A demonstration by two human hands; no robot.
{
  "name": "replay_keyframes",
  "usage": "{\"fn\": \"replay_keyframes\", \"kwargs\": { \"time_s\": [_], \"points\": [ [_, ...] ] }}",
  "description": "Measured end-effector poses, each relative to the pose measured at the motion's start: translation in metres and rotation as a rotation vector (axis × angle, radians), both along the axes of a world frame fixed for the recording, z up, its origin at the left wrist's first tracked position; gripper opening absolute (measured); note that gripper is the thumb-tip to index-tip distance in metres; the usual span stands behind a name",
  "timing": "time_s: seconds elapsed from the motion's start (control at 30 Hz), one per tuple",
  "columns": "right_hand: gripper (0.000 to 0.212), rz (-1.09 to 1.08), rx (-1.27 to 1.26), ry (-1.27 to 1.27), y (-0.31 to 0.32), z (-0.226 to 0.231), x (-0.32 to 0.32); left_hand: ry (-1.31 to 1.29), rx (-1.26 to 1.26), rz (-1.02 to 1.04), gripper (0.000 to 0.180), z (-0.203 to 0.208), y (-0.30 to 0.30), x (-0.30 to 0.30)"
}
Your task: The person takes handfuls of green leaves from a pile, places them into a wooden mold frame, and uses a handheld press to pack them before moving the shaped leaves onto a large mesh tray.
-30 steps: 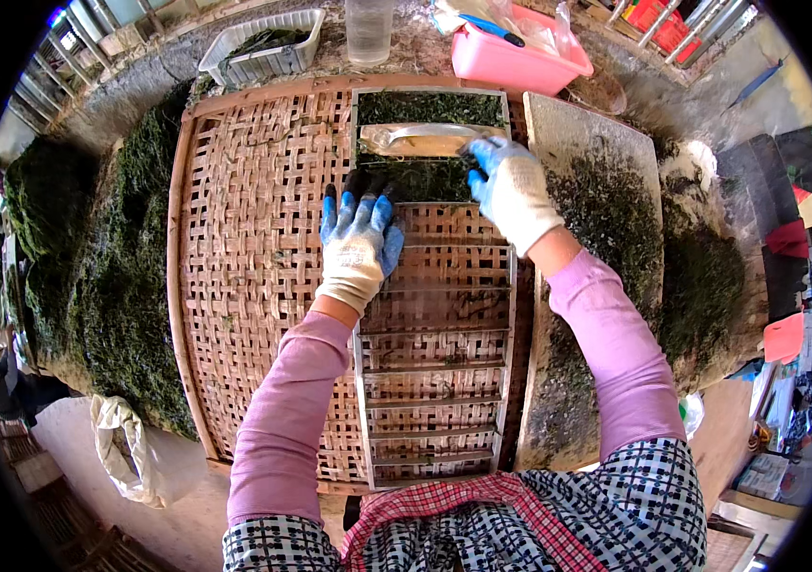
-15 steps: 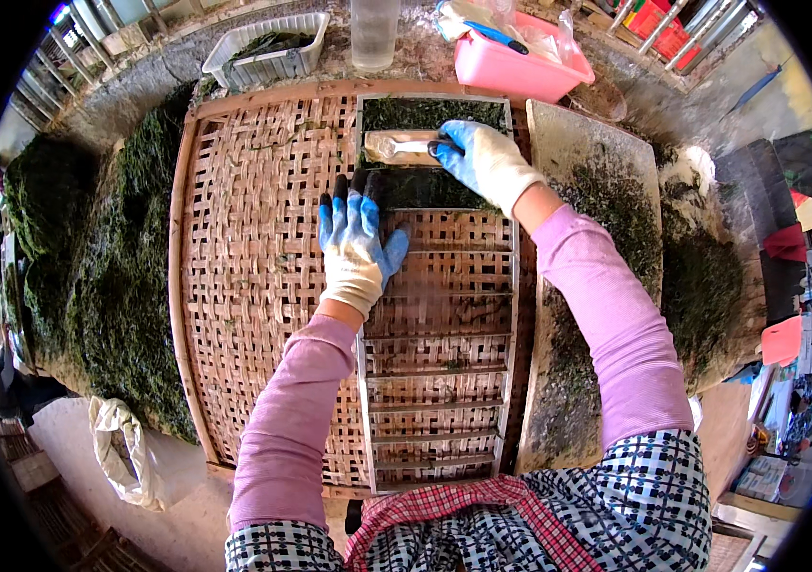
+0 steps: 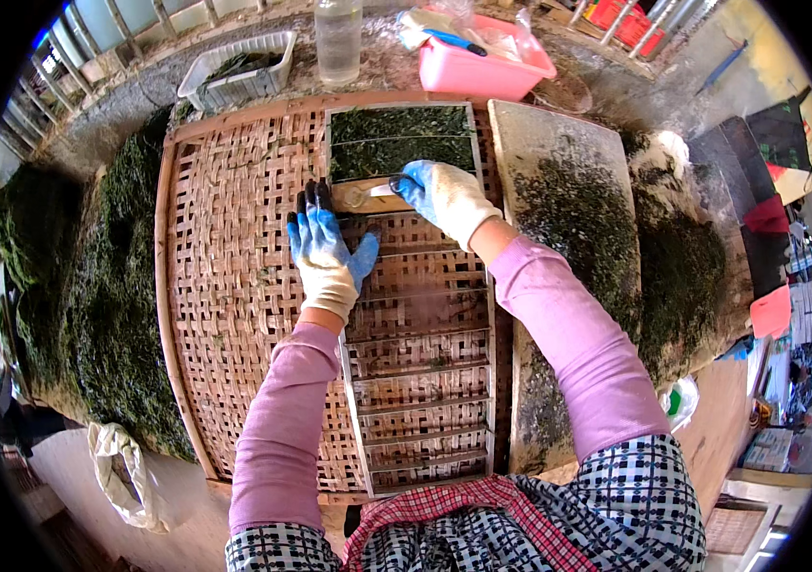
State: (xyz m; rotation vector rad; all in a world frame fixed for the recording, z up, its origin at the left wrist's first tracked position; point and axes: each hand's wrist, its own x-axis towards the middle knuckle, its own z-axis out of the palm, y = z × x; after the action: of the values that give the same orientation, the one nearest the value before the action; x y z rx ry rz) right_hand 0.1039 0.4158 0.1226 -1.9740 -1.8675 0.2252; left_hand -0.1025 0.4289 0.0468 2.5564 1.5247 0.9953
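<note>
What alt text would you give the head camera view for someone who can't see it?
Two gloved hands work on a slatted frame laid over a woven bamboo tray: the left hand presses flat, the right hand holds a small tool beside dark green sheets.

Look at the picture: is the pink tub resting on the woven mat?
No, the pink tub sits on the stone ledge beyond the woven mat.

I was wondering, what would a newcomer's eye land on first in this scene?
Probably the two blue-and-white gloved hands at the centre: the left hand lies flat on the woven bamboo mat, while the right hand holds a small pale tool at the ladder-like frame, whose top sections are filled with dark green seaweed. Next, the bright pink tub beyond the mat, and the heaps of dark green material to the left.
</note>
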Motion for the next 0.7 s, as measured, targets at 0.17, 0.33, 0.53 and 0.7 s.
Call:
{"fn": "replay_keyframes", "kwargs": {
  "time_s": [0.17,0.33,0.53,0.7],
  "points": [
    [0.05,-0.003,0.245,-0.194,-0.024,0.0,-0.002,0.109,0.014,0.086,0.09,-0.021,0.007,-0.002],
    [0.04,-0.077,0.226,-0.108,-0.145,-0.004,-0.005,0.172,-0.076,0.106,0.069,-0.021,0.007,0.006],
    [0.041,-0.182,-0.505,-0.166,-0.345,-0.062,-0.029,0.044,-0.01,0.118,0.051,-0.035,0.014,-0.002],
    [0.047,-0.307,-0.933,0.06,-0.415,-0.08,-0.087,-0.121,-0.129,0.079,0.044,-0.031,0.015,0.0]
  ]
}}
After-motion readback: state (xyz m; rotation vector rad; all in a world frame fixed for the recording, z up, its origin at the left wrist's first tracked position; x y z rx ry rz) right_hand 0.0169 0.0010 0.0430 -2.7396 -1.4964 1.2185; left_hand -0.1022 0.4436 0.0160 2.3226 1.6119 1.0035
